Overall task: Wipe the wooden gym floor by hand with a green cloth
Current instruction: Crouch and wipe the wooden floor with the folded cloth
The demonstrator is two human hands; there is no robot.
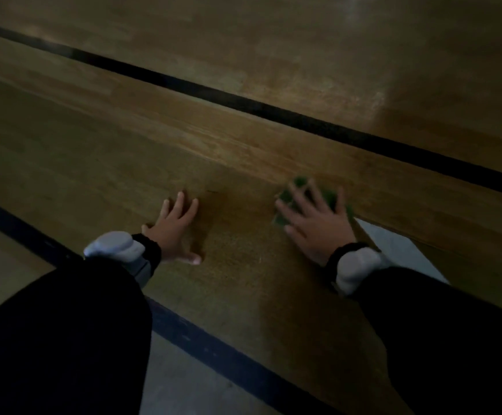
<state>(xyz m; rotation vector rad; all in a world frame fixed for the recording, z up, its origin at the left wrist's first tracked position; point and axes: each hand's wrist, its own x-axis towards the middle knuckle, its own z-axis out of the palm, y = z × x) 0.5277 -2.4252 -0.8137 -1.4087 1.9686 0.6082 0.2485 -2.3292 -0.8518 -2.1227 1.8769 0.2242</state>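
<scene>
I have both hands down on the wooden gym floor (243, 139), in dim light. My right hand (315, 223) lies flat on the green cloth (299, 182) with its fingers spread wide; the grip is open, a pressing palm and not a pinch, so the cloth stays pinned under it and takes my weight across a broad patch. The cloth peeks out past the fingertips and along the thumb side, blurred, which I read as the hand being mid-stroke. It sits between the two dark court lines, nearer the far black line (273, 109) than the near one (202, 345).

My left hand (173, 232) is bare, its grip open too, palm on the boards well apart from the cloth. I judge it is there as a prop, holding me up while the other side does the rubbing. Dark sleeves and pale wrist devices (115, 247) cover both forearms. No wet trail is clear enough to tell which boards are done.
</scene>
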